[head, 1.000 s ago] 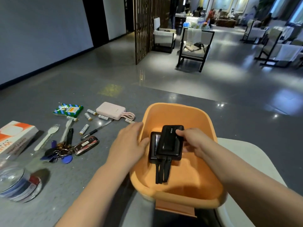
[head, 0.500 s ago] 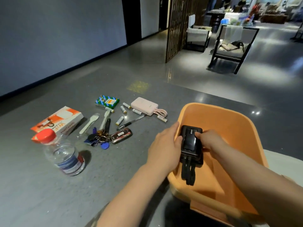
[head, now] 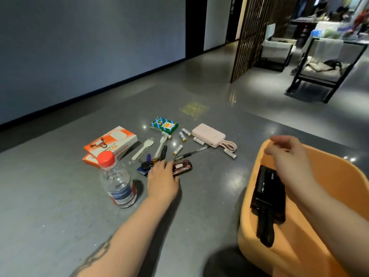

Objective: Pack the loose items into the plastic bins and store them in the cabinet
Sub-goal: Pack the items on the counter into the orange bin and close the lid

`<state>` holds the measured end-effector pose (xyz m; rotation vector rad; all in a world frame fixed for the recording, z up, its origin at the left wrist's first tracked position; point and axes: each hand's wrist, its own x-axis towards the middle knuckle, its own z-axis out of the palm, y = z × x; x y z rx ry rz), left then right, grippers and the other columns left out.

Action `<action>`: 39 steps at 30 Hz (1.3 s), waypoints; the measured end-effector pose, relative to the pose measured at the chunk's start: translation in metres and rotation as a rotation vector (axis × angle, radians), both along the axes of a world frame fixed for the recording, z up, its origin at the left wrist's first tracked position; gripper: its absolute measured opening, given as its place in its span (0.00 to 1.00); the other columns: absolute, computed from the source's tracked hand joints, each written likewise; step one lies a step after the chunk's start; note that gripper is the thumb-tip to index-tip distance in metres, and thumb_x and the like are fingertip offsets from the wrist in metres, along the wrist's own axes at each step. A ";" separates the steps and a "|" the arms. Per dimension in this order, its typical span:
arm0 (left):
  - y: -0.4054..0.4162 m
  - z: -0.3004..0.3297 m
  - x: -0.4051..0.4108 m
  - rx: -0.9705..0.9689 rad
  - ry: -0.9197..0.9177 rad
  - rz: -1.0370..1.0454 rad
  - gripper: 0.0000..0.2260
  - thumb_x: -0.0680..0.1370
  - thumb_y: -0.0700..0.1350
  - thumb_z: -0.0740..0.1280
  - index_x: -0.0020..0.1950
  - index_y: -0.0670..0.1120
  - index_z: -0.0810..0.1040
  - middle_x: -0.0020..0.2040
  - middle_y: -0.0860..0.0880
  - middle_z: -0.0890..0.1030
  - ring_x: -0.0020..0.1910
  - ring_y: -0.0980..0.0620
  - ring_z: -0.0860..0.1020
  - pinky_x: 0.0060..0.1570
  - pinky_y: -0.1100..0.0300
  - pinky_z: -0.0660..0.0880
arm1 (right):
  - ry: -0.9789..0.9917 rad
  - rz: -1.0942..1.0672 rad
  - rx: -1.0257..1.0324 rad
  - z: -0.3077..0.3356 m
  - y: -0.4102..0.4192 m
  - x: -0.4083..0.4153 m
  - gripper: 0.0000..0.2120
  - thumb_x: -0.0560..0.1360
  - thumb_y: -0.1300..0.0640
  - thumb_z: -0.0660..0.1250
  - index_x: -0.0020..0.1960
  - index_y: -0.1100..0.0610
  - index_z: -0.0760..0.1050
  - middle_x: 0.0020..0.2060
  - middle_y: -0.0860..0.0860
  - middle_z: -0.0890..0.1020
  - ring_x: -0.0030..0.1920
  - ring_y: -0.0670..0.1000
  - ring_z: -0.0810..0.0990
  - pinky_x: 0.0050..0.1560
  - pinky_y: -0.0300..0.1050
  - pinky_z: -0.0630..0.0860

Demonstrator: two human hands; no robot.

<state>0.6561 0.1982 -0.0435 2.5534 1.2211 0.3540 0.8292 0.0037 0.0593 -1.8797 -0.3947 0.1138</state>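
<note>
Your orange plastic bin (head: pixel 253 200) sits at the right on the grey table (head: pixel 60 216), and two black power banks (head: pixel 268 193) lie stacked inside it against the near-left wall, their dark straps trailing toward you. Your right hand (head: pixel 287 154) is above the bin's far rim, fingers loosely curled and holding nothing. Left of centre stands a clear water bottle (head: pixel 117 182) with a red cap, upright, just beside your left forearm. Behind the bottle lie two orange-and-white boxes (head: pixel 110 143), one partly on the other. The pink power bank (head: pixel 208 134) with its looped cable rests further back, well apart from the bin, and the green-and-blue striped box (head: pixel 163 124) lies to its left. Your left hand (head: pixel 162 179) is palm down on the table with its fingertips touching the red car key fob (head: pixel 182 166) and the bunch of keys (head: pixel 146 166); you cannot tell from this angle whether it has closed on them yet. Two white plastic forks (head: pixel 142 148), a black pen (head: pixel 189 154) and several loose white batteries (head: pixel 177 149) are scattered between the keys and the pink power bank.
</note>
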 end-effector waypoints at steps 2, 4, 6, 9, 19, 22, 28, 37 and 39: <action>0.004 -0.010 -0.002 0.012 0.024 0.009 0.23 0.76 0.50 0.65 0.70 0.49 0.66 0.69 0.47 0.68 0.70 0.47 0.63 0.70 0.54 0.58 | -0.099 0.100 -0.084 0.003 0.022 -0.002 0.12 0.71 0.62 0.66 0.53 0.52 0.76 0.51 0.52 0.77 0.49 0.52 0.76 0.48 0.48 0.72; 0.000 -0.017 -0.002 -0.003 -0.038 0.006 0.23 0.76 0.49 0.65 0.70 0.48 0.66 0.68 0.48 0.69 0.68 0.47 0.64 0.68 0.55 0.61 | -0.231 0.220 -0.259 0.001 0.047 0.003 0.12 0.70 0.61 0.67 0.52 0.52 0.77 0.50 0.53 0.77 0.53 0.56 0.75 0.55 0.51 0.72; -0.008 -0.019 -0.002 -0.022 -0.087 0.008 0.23 0.76 0.48 0.65 0.70 0.49 0.66 0.67 0.49 0.71 0.65 0.49 0.66 0.64 0.56 0.65 | -0.327 0.340 -0.503 -0.007 0.073 0.011 0.13 0.71 0.59 0.67 0.55 0.52 0.78 0.52 0.54 0.77 0.57 0.59 0.74 0.57 0.51 0.72; -0.018 -0.013 -0.004 -0.052 -0.132 -0.011 0.23 0.75 0.47 0.67 0.69 0.53 0.68 0.64 0.52 0.74 0.62 0.50 0.70 0.59 0.54 0.70 | -0.359 0.451 -0.800 -0.023 0.112 0.028 0.19 0.73 0.57 0.66 0.63 0.53 0.74 0.60 0.57 0.74 0.63 0.60 0.70 0.60 0.50 0.70; 0.011 -0.009 -0.023 0.015 -0.081 -0.072 0.19 0.71 0.52 0.71 0.62 0.57 0.77 0.69 0.57 0.70 0.67 0.52 0.67 0.65 0.56 0.63 | -0.292 0.509 -1.064 -0.073 0.193 0.078 0.36 0.72 0.40 0.67 0.72 0.57 0.61 0.68 0.58 0.68 0.68 0.61 0.66 0.66 0.53 0.67; 0.015 -0.013 -0.025 -0.021 -0.180 -0.058 0.12 0.69 0.50 0.74 0.52 0.53 0.83 0.64 0.54 0.76 0.63 0.49 0.71 0.60 0.54 0.69 | -0.265 0.442 -1.018 -0.084 0.200 0.086 0.34 0.73 0.40 0.67 0.70 0.59 0.62 0.66 0.60 0.70 0.66 0.62 0.68 0.64 0.53 0.68; 0.018 -0.014 -0.021 -0.045 -0.240 0.000 0.04 0.70 0.49 0.73 0.44 0.52 0.84 0.59 0.54 0.78 0.59 0.49 0.73 0.54 0.57 0.63 | -0.313 0.403 -1.068 -0.080 0.206 0.093 0.34 0.66 0.34 0.70 0.57 0.61 0.74 0.48 0.57 0.79 0.50 0.59 0.77 0.42 0.45 0.72; 0.008 0.033 -0.009 -0.020 -0.472 0.018 0.05 0.74 0.46 0.68 0.39 0.51 0.76 0.53 0.54 0.76 0.53 0.50 0.74 0.53 0.53 0.69 | -0.476 0.229 -0.843 -0.002 0.173 0.069 0.29 0.58 0.32 0.71 0.41 0.58 0.78 0.33 0.54 0.76 0.36 0.56 0.74 0.27 0.41 0.63; 0.001 0.058 -0.004 0.019 -0.525 -0.003 0.05 0.75 0.47 0.68 0.40 0.49 0.77 0.53 0.52 0.76 0.53 0.50 0.74 0.55 0.51 0.69 | -0.518 0.211 -0.785 0.031 0.149 0.062 0.30 0.58 0.31 0.70 0.43 0.57 0.80 0.35 0.54 0.78 0.37 0.56 0.76 0.27 0.42 0.63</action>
